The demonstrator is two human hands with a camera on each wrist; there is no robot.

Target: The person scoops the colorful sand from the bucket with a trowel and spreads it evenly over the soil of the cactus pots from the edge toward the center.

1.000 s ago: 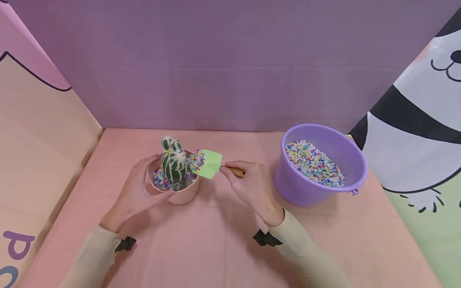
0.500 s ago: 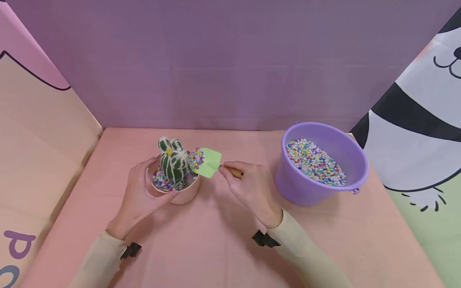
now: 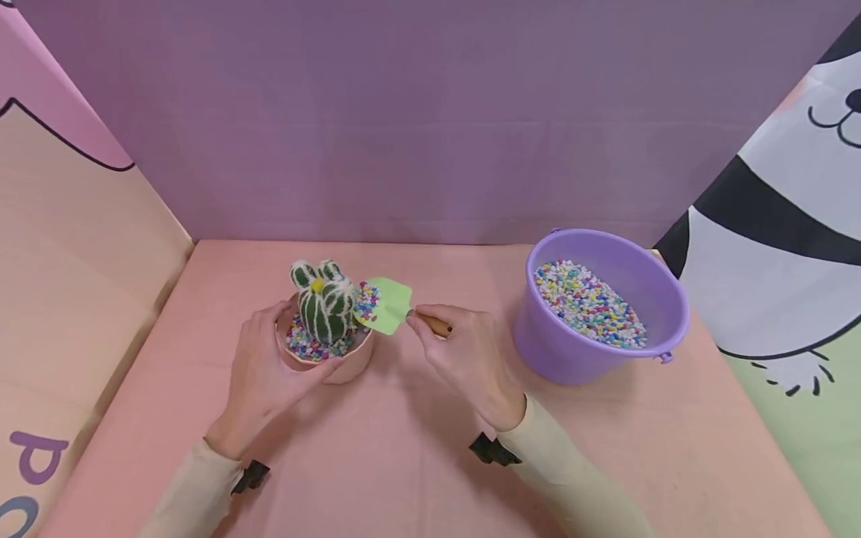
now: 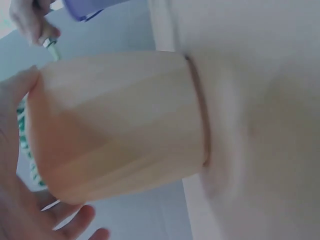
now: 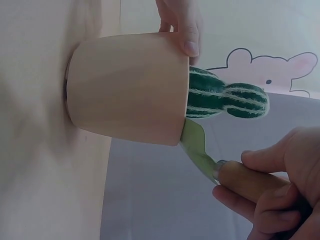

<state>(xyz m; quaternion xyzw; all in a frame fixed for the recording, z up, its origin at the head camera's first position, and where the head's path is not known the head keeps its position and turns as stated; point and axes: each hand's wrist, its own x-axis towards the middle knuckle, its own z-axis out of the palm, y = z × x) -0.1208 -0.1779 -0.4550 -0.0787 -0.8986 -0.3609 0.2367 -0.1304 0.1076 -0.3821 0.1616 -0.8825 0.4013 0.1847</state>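
A peach flower pot (image 3: 346, 370) stands upright on the pink surface, holding a green cactus (image 3: 326, 314) with white fuzzy ridges and a yellow spot. Multicoloured pebbles (image 3: 306, 345) lie around the cactus base. My left hand (image 3: 265, 381) grips the pot's rim, thumb at the front and fingers round the far left side. With my right hand (image 3: 471, 359) I hold the wooden handle of a small green trowel (image 5: 200, 145). Its blade tip rests over the pot's right rim, close to the cactus, with pebbles on its front part.
A purple bucket (image 3: 565, 359), partly filled with similar pebbles (image 3: 592, 306), stands to the right of my right hand. A purple wall (image 3: 430, 134) rises behind, and printed panels flank both sides, one with a panda (image 3: 780, 224).
The cactus has turned, so its two top lobes stand apart and the yellow spot shows more. My left hand has shifted slightly right along the pot. The trowel has barely moved.
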